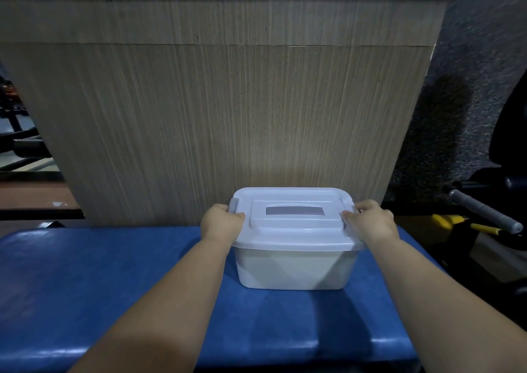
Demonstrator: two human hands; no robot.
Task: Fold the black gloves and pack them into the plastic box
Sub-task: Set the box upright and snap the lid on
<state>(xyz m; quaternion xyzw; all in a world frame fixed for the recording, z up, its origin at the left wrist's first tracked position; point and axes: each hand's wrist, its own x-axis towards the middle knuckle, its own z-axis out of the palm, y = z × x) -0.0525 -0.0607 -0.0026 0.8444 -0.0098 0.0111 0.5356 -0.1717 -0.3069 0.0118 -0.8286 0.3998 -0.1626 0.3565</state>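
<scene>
A: Hands first, pls. What are they doing?

B: Left hand (221, 221) is curled round the left end of the lid (293, 221), thumb on top, fingers wrapped over the grey latch (233, 205). Right hand (370, 220) mirrors it on the other end, thumb on top, fingers hooked round the edge. The latch there is mostly hidden under the fingers.

A: So both clamped on the lid?

B: Yep, one each side, box (293, 267) btwn them. Can't tell if they're pressing latches down or popping them up.

A: Gloves?

B: None in view. Box walls are milky, not see-thru enough to tell what's inside. Nothing black on the tabletop (114, 287) either side of the hands or nearer the body.

A: So where are we w/ the task?

B: Two readings. Either gloves are folded, packed & this is the lid getting shut, i.e. nearly done; or it's the start & the box is abt to be opened. Lid sits flat & square on the box, so closed or close to it. My guess: end stage, since no gloves lie anywhere outside. Just a guess tho.

A: Beyond the box?

B: Wood-grain panel (228, 101) right behind it. Off past the right hand, a grey bar (484, 211) & smth yellow (453, 220), unrelated.
</scene>
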